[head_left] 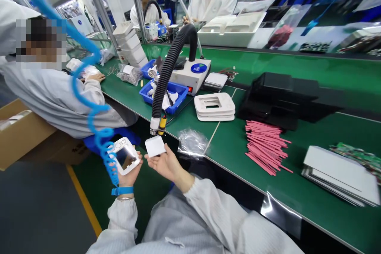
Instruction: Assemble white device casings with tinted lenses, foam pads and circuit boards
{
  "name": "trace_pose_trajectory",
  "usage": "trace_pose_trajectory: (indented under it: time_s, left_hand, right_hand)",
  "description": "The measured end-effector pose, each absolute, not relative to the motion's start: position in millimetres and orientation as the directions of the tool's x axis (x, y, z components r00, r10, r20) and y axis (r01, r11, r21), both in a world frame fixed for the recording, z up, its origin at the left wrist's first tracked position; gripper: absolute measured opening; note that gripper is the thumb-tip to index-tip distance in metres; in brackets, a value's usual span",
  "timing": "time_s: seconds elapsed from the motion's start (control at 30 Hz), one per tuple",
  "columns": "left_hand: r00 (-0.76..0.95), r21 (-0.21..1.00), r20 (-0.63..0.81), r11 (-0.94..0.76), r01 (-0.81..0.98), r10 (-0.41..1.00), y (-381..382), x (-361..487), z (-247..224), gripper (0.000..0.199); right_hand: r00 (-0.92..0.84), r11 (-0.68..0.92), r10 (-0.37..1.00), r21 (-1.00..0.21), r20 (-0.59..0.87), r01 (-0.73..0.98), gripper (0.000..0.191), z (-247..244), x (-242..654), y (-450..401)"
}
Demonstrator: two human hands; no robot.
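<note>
Beside the green table [230,147], the left hand [132,176] grips a white housing [126,157]
The right hand [167,162] holds a small white panel [154,146].

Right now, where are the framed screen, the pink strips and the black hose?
Framed screen [126,156]: head view, on its dark pane.
Pink strips [266,149]: head view, mid pile.
Black hose [168,73]: head view, ribbed middle.

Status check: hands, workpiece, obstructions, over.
Left hand holding white plastic housing with dark rectangular screen. Right hand holding white rectangular flat panel, apart from housing. Blue coiled cord overlapping housing's edge in view; black ribbed hose ends near panel.
</note>
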State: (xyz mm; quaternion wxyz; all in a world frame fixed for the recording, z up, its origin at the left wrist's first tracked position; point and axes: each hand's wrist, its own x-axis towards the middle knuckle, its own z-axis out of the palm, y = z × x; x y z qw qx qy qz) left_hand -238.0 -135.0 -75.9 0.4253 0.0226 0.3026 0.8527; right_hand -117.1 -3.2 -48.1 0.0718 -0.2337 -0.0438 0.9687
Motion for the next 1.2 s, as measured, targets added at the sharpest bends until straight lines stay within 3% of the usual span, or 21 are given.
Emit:
trace_pose_trajectory:
  time_s: [0.17, 0.47, 0.7, 0.83, 1.07, 1.2]
  left_hand:
    - [-0.642, 0.505, -0.199, -0.484, -0.715, 0.741, -128, -248, -89, 0.094]
    - [-0.504, 0.396, -0.246, -0.389, -0.832, 0.828, -65, -218, -109, 0.088]
    - [-0.673, 0.378, -0.227, -0.573, -0.727, 0.704, -114, -249, -107, 0.090]
    - [-0.738, 0.373, -0.223, -0.644, -0.668, 0.636, -115, -256, -102, 0.082]
    - [-0.578, 0.332, -0.298, -0.485, -0.809, 0.760, -62, -224, -102, 0.079]
    - [-0.468, 0.303, -0.324, -0.378, -0.875, 0.822, -78, -194, -89, 0.084]
  right_hand:
    - [-0.865, -0.983, 0.181, -0.099, -0.469, -0.152, 0.060, -59, -136, -1]
    - [-0.768, -0.965, 0.252, -0.091, -0.589, -0.247, 0.055, -86, -64, -6]
    - [-0.822, -0.975, 0.207, -0.046, -0.530, -0.216, 0.057, -80, -130, -1]
    - [-0.858, -0.983, 0.172, -0.024, -0.485, -0.183, 0.057, -67, -150, -5]
    - [-0.846, -0.992, 0.111, -0.006, -0.521, -0.126, 0.059, -59, -71, -36]
    - [-0.908, -0.993, 0.113, -0.031, -0.403, -0.110, 0.066, -42, -15, -45]
